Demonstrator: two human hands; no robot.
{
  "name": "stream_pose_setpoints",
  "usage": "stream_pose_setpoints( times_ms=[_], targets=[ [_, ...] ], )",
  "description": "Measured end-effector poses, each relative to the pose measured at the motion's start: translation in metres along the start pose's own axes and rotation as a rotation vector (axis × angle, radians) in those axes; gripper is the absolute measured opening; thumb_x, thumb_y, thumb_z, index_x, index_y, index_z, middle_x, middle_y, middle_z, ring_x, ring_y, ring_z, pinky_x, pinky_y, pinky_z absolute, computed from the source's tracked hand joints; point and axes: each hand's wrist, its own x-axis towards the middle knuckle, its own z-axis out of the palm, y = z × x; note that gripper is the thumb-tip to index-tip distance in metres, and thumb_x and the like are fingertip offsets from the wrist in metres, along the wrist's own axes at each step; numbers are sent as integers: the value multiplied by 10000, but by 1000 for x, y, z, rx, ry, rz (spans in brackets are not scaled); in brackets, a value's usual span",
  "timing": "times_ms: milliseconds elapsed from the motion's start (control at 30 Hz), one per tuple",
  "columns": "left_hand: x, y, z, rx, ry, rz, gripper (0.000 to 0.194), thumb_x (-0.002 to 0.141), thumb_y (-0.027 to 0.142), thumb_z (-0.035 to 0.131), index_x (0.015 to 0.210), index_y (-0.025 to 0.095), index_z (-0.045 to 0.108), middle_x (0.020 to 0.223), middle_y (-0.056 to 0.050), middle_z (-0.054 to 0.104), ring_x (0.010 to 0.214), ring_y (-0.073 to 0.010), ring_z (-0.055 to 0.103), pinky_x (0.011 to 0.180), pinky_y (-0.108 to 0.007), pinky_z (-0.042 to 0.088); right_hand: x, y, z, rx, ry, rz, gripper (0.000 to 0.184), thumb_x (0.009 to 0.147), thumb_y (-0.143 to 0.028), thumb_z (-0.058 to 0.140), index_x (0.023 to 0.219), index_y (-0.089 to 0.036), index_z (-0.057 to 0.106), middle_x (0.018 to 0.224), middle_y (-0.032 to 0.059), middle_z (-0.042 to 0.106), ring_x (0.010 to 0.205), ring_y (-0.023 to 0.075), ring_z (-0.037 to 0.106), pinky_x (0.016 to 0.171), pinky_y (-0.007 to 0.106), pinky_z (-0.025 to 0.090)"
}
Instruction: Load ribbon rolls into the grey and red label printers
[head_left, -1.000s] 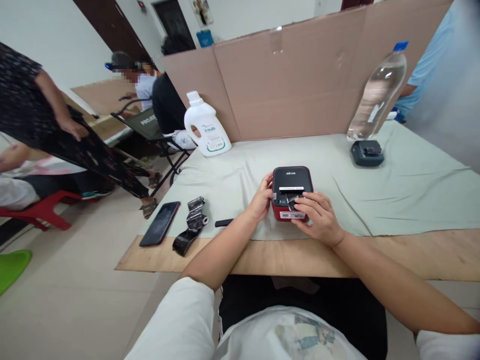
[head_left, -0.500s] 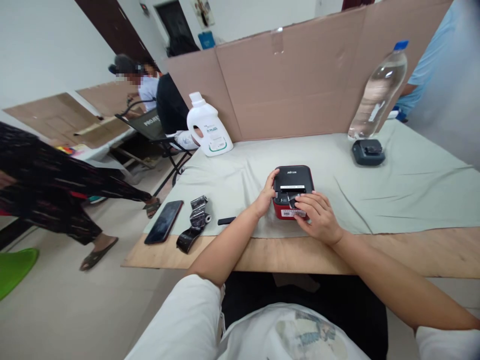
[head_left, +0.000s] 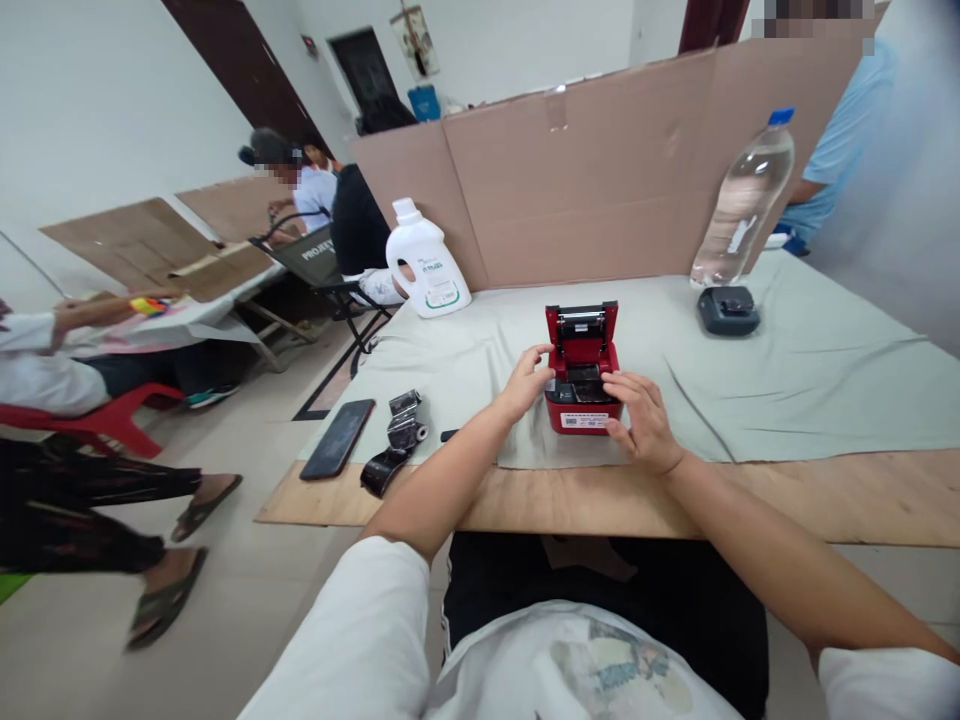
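A small red and black label printer point(head_left: 583, 408) sits on the grey-green cloth point(head_left: 787, 390) in front of me, its lid point(head_left: 582, 325) flipped up and standing open. My left hand point(head_left: 523, 382) rests against the printer's left side with its fingers curled on the edge. My right hand point(head_left: 637, 418) grips the front right corner, fingers over the open top. A dark roll lies inside the open bay.
A black phone point(head_left: 337, 439), a curl of black ribbon point(head_left: 395, 447) and a small black bar lie left of the printer. A white detergent jug point(head_left: 426, 262), a water bottle point(head_left: 742, 200) and a dark device point(head_left: 727, 310) stand further back before a cardboard screen. Other people sit at left.
The printer's lid was shut and now stands open. Both hands shifted to the sides of the body. A person walking at left has moved past.
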Motion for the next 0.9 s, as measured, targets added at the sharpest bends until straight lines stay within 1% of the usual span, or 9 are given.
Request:
stream_pose_setpoints(
  times_ms=[67, 167, 333, 467, 567, 667, 733, 833, 900],
  targets=[
    [8, 12, -1, 180, 11, 105, 348, 703, 226, 564, 1039, 185, 643, 1162, -82, 644, 1141, -252, 553, 1064, -425, 390, 1, 5, -2, 34, 84, 72, 385, 951, -357, 391, 1283, -200, 507, 1256, 137, 618, 1177, 292, 563, 992, 525, 452],
    [25, 28, 7, 447, -135, 184, 251, 748, 194, 560, 969, 198, 678, 1007, -62, 699, 981, -237, 624, 999, -413, 437, -1, 15, -2, 31, 153, 160, 359, 962, -340, 357, 1240, -197, 535, 1164, 129, 635, 1111, 283, 574, 966, 507, 462],
    [59, 38, 37, 907, -430, 79, 210, 562, 114, 742, 744, 215, 713, 894, -80, 720, 1078, -360, 603, 1077, -511, 324, -6, 30, 1, -29, 160, 223, 318, 970, -340, 367, 1157, -180, 568, 1072, 126, 641, 1027, 273, 574, 913, 484, 469],
    [74, 33, 51, 963, -478, -18, 257, 422, 23, 779, 496, 187, 595, 742, -95, 689, 1102, -404, 586, 1111, -536, 256, -8, 35, 1, -51, 155, 239, 295, 969, -333, 385, 1117, -172, 582, 1042, 126, 647, 986, 264, 575, 881, 465, 475],
    [69, 31, 47, 870, -430, 4, 247, 445, 50, 773, 582, 188, 621, 798, -71, 696, 1081, -366, 597, 1098, -497, 307, -10, 39, 1, -78, 121, 274, 294, 967, -349, 392, 1098, -177, 591, 1020, 119, 652, 933, 256, 578, 860, 463, 476],
    [52, 36, 32, 683, -351, 98, 322, 545, 121, 738, 851, 178, 657, 939, -63, 689, 1006, -293, 617, 997, -452, 425, -11, 42, 1, -86, 105, 289, 299, 962, -365, 397, 1084, -178, 596, 1007, 120, 657, 916, 261, 578, 836, 466, 483],
    [37, 42, 14, 447, -340, 145, 334, 623, 148, 684, 951, 164, 625, 987, -63, 670, 952, -232, 619, 933, -416, 467, -11, 43, 2, -80, 103, 297, 301, 961, -367, 393, 1081, -181, 597, 1011, 124, 658, 929, 267, 580, 830, 470, 488],
    [15, 52, -31, 144, -393, 116, 318, 679, 206, 662, 986, 161, 593, 1005, -60, 657, 927, -191, 616, 893, -399, 478, -10, 42, 1, -72, 96, 322, 308, 961, -378, 387, 1080, -188, 598, 1013, 122, 658, 916, 264, 587, 824, 473, 494],
    [2, 57, -72, 129, -393, 32, 350, 664, 255, 695, 987, 161, 601, 1002, -60, 663, 920, -199, 621, 874, -400, 480, -10, 39, 2, -68, 90, 329, 314, 960, -388, 385, 1073, -188, 600, 1006, 121, 658, 911, 263, 590, 820, 470, 497]
  ],
)
